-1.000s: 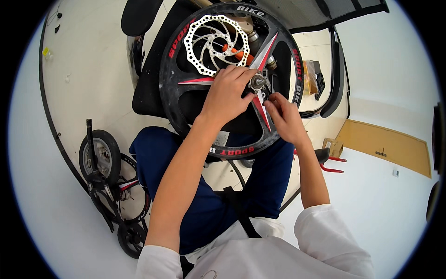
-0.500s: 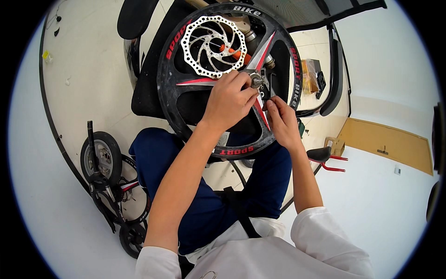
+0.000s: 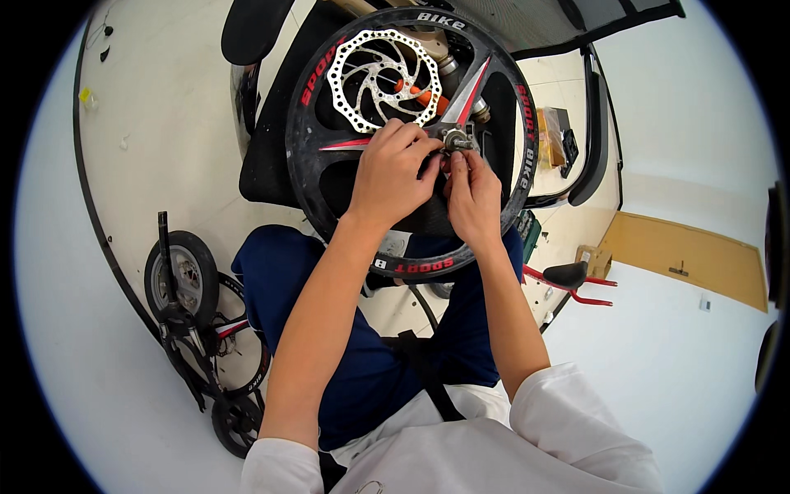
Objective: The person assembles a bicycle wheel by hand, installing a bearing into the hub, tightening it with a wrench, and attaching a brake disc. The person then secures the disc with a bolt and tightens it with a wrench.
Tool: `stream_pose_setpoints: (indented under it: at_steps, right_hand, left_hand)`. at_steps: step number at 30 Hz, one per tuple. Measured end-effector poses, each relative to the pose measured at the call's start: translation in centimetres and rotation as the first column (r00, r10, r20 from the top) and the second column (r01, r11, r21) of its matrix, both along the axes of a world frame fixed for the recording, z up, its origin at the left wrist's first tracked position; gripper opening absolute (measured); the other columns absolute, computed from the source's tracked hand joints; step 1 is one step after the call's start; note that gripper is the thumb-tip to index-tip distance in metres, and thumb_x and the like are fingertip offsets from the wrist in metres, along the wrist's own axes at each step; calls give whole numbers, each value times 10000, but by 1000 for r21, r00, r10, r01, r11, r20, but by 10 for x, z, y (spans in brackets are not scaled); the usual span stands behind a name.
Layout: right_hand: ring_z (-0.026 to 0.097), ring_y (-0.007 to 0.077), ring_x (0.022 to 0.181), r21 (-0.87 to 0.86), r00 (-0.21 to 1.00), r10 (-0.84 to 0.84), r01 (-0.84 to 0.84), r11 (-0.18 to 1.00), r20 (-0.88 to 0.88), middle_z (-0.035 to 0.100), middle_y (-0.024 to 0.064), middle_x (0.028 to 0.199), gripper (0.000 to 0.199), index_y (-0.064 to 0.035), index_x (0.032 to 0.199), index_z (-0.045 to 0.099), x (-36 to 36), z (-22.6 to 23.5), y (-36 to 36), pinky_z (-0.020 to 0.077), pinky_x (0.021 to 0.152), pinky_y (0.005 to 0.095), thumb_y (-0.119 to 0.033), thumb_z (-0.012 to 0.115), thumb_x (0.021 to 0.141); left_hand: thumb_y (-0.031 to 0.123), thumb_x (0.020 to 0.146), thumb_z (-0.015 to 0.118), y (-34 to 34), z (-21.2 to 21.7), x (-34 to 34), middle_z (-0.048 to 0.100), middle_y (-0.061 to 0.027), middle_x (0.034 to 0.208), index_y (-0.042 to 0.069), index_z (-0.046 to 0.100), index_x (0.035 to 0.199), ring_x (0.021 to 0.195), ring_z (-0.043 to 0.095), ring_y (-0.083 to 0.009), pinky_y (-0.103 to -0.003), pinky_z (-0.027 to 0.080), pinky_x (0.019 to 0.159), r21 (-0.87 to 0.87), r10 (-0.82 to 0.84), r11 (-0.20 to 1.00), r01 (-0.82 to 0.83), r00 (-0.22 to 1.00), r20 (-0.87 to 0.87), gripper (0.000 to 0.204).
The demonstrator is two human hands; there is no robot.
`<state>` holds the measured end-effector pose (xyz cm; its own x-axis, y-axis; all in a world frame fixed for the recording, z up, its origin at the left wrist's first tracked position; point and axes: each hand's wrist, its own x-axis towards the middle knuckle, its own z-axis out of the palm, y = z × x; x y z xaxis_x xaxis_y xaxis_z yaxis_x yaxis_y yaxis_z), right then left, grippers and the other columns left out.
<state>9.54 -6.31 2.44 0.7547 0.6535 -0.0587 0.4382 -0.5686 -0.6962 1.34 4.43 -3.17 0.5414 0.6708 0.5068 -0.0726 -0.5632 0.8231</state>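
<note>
A black bicycle wheel (image 3: 301, 152) with red and silver spoke accents lies flat across the chair seat and my knees. At its centre is a metal hub (image 3: 458, 140) with a protruding axle. My left hand (image 3: 387, 177) is at the hub's left side, its fingers curled together; whatever they pinch is hidden. Just below the axle, my right hand (image 3: 477, 202) has thumb and fingertips closed on something too small to make out. A silver perforated brake disc (image 3: 337, 81) rests on the wheel's upper left, beyond my left hand.
An orange-handled tool (image 3: 426, 99) shows through the spokes on the black chair seat (image 3: 267, 169). A folded bike (image 3: 177, 317) stands on the floor at left. Right of me are a black saddle with red tubes (image 3: 566, 275), a cardboard box (image 3: 594, 260) and a green case (image 3: 528, 235).
My right hand has moved left and in to the hub, beside my left hand. The wheel and brake disc sit slightly further right in view.
</note>
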Motion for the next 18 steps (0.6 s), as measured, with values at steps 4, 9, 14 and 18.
stream_pose_setpoints:
  at_steps: [4,9,14,18]
  right_hand:
    - [485,70,552,2,994,24,-24,1000,108,543,29,641,263,20,980,626,-2,-1,1,384,502,263,-200,505,1059]
    - [515,102,567,11,979,61,-65,998,194,577,72,661,241,31,1032,637,-6,-5,1,415,531,292,-175,512,1048]
    - [625,384,589,-7,956,33,-32,999,291,618,242,712,186,26,1074,629,-14,3,7,466,554,401,-124,543,1005]
    - [638,365,588,-1,938,16,-16,1000,346,623,234,702,198,35,1060,640,-20,0,9,468,549,388,-133,551,1003]
  left_hand:
    - [42,725,757,0,-2,0,643,-42,843,46,748,870,857,604,-242,-358,521,761,-6,-4,1000,4,1000,3,145]
    - [66,724,753,0,-2,0,645,-17,810,59,773,860,835,597,-219,-357,509,750,-38,-2,999,4,999,36,137]
    - [56,740,760,2,-2,-1,681,-42,844,54,782,892,841,624,-230,-342,529,751,-25,-17,1000,18,999,34,154]
    - [50,745,759,3,-2,-2,684,-41,833,53,781,896,834,626,-232,-341,529,752,0,-30,1000,30,999,42,153]
